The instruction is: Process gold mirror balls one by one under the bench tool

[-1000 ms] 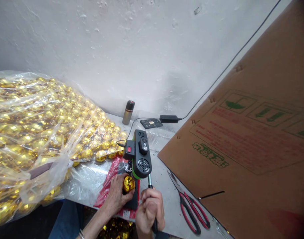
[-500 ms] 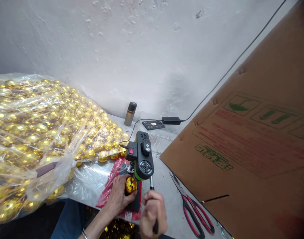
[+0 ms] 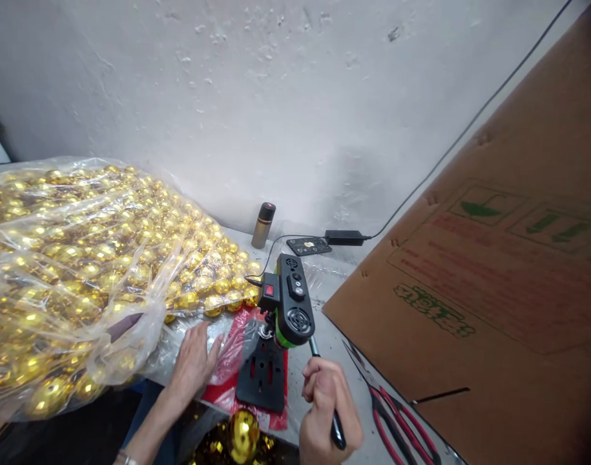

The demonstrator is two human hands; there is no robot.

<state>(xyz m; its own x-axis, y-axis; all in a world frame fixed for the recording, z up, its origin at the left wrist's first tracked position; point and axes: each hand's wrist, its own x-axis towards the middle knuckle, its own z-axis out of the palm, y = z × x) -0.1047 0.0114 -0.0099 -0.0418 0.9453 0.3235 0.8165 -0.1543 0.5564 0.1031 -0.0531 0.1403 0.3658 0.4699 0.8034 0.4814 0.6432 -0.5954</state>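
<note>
My right hand (image 3: 328,413) is closed around the black-gripped lever (image 3: 338,431) of a small black and green bench drill press (image 3: 295,303). The press has a red switch on its side, and its slotted black base plate (image 3: 260,378) holds nothing on top. To the left, my left hand (image 3: 194,358) hovers at or over the table near the clear plastic, fingers extended and nothing in them. Below the table's front edge, a shiny gold ball (image 3: 244,436) shows above other gold pieces; whether it rests on them or is falling, I cannot tell.
A large clear bag (image 3: 92,252) of gold balls fills the left. Red plastic (image 3: 227,361) lies under the press. Behind stand a bottle (image 3: 263,226), a dark patterned slab (image 3: 309,246) and a power adapter (image 3: 344,237). Red-handled scissors (image 3: 396,413) lie beside a cardboard box (image 3: 469,290).
My left hand has let go of the gold ball and moved left off the base plate. A gold ball now shows below the table edge. My right hand stays on the lever.
</note>
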